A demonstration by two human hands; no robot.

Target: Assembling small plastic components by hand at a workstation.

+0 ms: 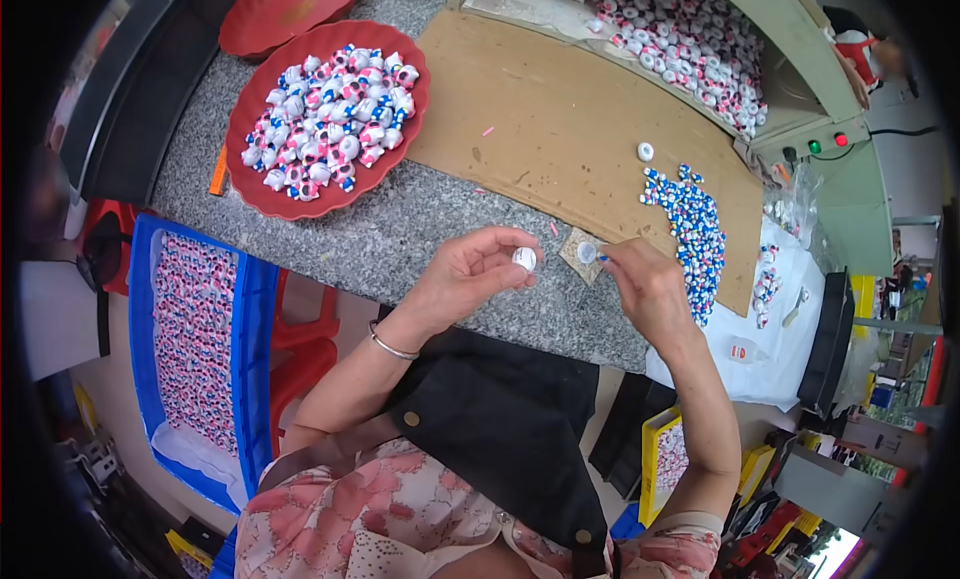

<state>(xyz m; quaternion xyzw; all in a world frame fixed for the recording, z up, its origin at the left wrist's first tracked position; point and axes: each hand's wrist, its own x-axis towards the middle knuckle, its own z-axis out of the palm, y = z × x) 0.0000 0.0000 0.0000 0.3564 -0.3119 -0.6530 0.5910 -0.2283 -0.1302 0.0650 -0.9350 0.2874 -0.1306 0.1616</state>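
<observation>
My left hand (pixel 465 279) is closed in a pinch round a small white round figurine piece (pixel 524 259) with dark marks on it. To its right, my right hand (pixel 650 284) pinches a tiny blue-and-white piece (pixel 604 260), mostly covered by the fingers. Those fingertips are beside a small round pale disc (pixel 587 252) lying on a speckled square pad (pixel 577 269); whether they touch it I cannot tell. Beyond my right hand, many small blue-and-white parts (pixel 695 234) are heaped on the brown cardboard sheet (pixel 560 119). One white round piece (pixel 645 152) lies apart from them.
A red scalloped bowl (pixel 245 184) full of small figurines stands at the left, with another red bowl (pixel 290 14) behind. A blue crate (pixel 150 349) of pink-and-white pieces is at lower left. White pieces (pixel 690 49) fill a cabinet (pixel 830 49) at back right. A clear bottle (pixel 742 349) lies on white sheeting.
</observation>
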